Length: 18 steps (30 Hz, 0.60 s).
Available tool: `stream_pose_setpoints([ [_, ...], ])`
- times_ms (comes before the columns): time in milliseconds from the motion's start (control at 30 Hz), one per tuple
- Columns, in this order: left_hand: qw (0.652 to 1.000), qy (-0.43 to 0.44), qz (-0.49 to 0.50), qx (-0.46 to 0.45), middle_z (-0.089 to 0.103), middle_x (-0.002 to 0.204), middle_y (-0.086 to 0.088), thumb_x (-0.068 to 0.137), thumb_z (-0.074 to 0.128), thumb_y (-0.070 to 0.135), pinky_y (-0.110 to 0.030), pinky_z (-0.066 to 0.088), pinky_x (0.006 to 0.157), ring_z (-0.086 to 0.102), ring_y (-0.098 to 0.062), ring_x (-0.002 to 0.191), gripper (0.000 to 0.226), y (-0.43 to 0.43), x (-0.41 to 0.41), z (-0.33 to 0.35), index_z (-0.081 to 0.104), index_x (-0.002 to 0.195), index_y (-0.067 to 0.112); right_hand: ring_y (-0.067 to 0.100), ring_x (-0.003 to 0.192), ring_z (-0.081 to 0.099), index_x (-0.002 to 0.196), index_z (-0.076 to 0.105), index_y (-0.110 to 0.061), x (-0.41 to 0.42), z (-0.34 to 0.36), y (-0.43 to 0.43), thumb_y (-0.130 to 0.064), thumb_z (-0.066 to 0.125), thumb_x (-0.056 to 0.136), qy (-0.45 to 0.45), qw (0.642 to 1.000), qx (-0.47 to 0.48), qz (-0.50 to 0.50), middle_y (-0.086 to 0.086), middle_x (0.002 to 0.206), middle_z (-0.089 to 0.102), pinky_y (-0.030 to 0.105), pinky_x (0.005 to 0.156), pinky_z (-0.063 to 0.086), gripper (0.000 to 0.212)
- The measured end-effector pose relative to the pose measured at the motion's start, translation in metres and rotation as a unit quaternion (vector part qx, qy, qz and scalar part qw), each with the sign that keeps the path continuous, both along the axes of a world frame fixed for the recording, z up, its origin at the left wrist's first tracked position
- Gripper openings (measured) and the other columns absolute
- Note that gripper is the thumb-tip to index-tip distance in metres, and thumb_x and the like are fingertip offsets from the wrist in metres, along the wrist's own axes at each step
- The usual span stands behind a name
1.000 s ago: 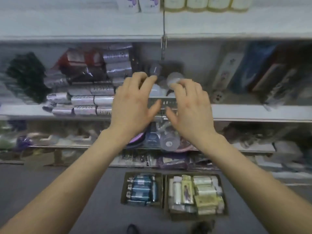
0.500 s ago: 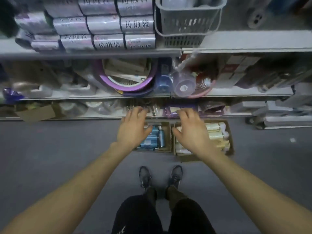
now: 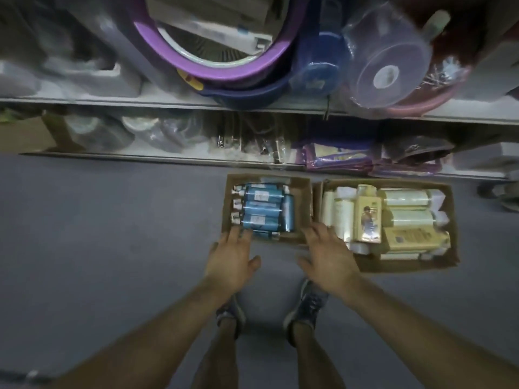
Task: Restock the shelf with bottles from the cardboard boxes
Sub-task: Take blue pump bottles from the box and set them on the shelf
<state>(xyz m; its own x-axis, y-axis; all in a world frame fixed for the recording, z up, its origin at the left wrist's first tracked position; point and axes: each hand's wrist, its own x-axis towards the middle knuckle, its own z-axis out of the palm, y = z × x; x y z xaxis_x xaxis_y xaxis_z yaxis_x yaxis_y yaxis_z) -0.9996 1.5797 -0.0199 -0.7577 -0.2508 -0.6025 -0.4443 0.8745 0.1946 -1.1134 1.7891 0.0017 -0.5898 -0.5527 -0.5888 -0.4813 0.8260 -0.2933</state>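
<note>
Far left lies bare grey floor (image 3: 98, 234), and above it the shelf (image 3: 112, 102) runs across the view, its lower tiers packed with wrapped goods too blurred to name. On the shelf a purple basin (image 3: 179, 63) leans on its side with a dark blue tub (image 3: 247, 94) under it. Below them, on the floor just in front of the shelf, stands the left cardboard box (image 3: 304, 203), filled with blue bottles (image 3: 261, 209) lying on their sides, white caps pointing left. The left hand (image 3: 230, 259) hovers palm down over that box's near left corner, fingers straight and spread, holding nothing. Its fingertips reach the nearest blue bottle, though I cannot tell whether they touch it. Under the forearms, two dark shoes (image 3: 231, 313) stand on the floor. The right hand (image 3: 327, 256) is likewise flat and spread, empty, over the near edge where the two boxes meet. Touching the first box on its right is the right cardboard box (image 3: 449, 248), holding pale cream bottles (image 3: 407, 217) and a yellow bottle (image 3: 368, 214) with a pictured label lying on top. Above it on the shelf sits a clear plastic lidded container (image 3: 390, 68).
</note>
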Motion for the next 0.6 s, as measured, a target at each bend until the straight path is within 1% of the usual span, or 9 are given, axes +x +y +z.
stream_pose_setpoints([
  [100, 1.000, -0.009, -0.009, 0.006, 0.039, 0.157, -0.005, 0.098, 0.059, 0.053, -0.048, 0.046, 0.110, 0.044, -0.030, 0.141, 0.068, -0.010, -0.005, -0.069, 0.039, 0.155, 0.022, 0.027, 0.137, 0.043, 0.157, 0.038, -0.022, -0.005, -0.066, -0.012, -0.048, 0.057, 0.100, 0.006, 1.000, 0.005, 0.001, 0.004, 0.155, 0.038, 0.043, 0.112, 0.044, 0.065],
  [200, 1.000, -0.012, -0.023, 0.009, 0.038, 0.159, -0.006, 0.100, 0.057, 0.053, -0.048, 0.044, 0.111, 0.043, -0.031, 0.143, 0.069, -0.020, -0.007, -0.134, 0.037, 0.158, 0.022, 0.030, 0.135, 0.045, 0.155, 0.039, -0.019, -0.013, -0.126, -0.027, -0.046, 0.059, 0.099, 0.000, 1.000, 0.020, 0.004, 0.007, 0.152, 0.039, 0.043, 0.107, 0.045, 0.065],
  [300, 1.000, -0.009, -0.025, 0.004, 0.040, 0.158, -0.007, 0.100, 0.056, 0.052, -0.049, 0.045, 0.109, 0.044, -0.031, 0.142, 0.068, -0.032, -0.014, -0.189, 0.035, 0.159, 0.023, 0.031, 0.138, 0.044, 0.157, 0.038, -0.018, -0.023, -0.176, -0.045, -0.043, 0.061, 0.098, -0.007, 1.000, 0.019, 0.005, 0.009, 0.153, 0.040, 0.042, 0.109, 0.045, 0.068],
  [433, 1.000, -0.003, -0.018, -0.002, 0.045, 0.153, -0.007, 0.095, 0.059, 0.050, -0.049, 0.048, 0.104, 0.048, -0.032, 0.136, 0.065, -0.047, -0.032, -0.250, 0.041, 0.152, 0.025, 0.031, 0.141, 0.042, 0.159, 0.037, -0.018, -0.043, -0.236, -0.068, -0.039, 0.064, 0.099, -0.011, 1.000, 0.009, 0.008, 0.007, 0.156, 0.038, 0.046, 0.114, 0.045, 0.069],
  [533, 1.000, -0.003, -0.022, -0.002, 0.047, 0.151, -0.006, 0.095, 0.061, 0.050, -0.050, 0.047, 0.105, 0.048, -0.031, 0.137, 0.064, -0.052, -0.039, -0.290, 0.043, 0.152, 0.026, 0.029, 0.141, 0.044, 0.159, 0.038, -0.018, -0.061, -0.274, -0.083, -0.039, 0.066, 0.099, -0.009, 1.000, 0.008, 0.014, 0.007, 0.156, 0.040, 0.047, 0.113, 0.046, 0.069],
  [600, 1.000, -0.010, -0.030, -0.001, 0.045, 0.154, -0.006, 0.096, 0.059, 0.051, -0.050, 0.046, 0.108, 0.046, -0.031, 0.140, 0.065, -0.054, -0.043, -0.314, 0.040, 0.154, 0.027, 0.028, 0.142, 0.043, 0.159, 0.038, -0.018, -0.073, -0.299, -0.094, -0.040, 0.066, 0.099, -0.012, 1.000, 0.004, 0.018, 0.007, 0.156, 0.041, 0.047, 0.115, 0.046, 0.070],
])
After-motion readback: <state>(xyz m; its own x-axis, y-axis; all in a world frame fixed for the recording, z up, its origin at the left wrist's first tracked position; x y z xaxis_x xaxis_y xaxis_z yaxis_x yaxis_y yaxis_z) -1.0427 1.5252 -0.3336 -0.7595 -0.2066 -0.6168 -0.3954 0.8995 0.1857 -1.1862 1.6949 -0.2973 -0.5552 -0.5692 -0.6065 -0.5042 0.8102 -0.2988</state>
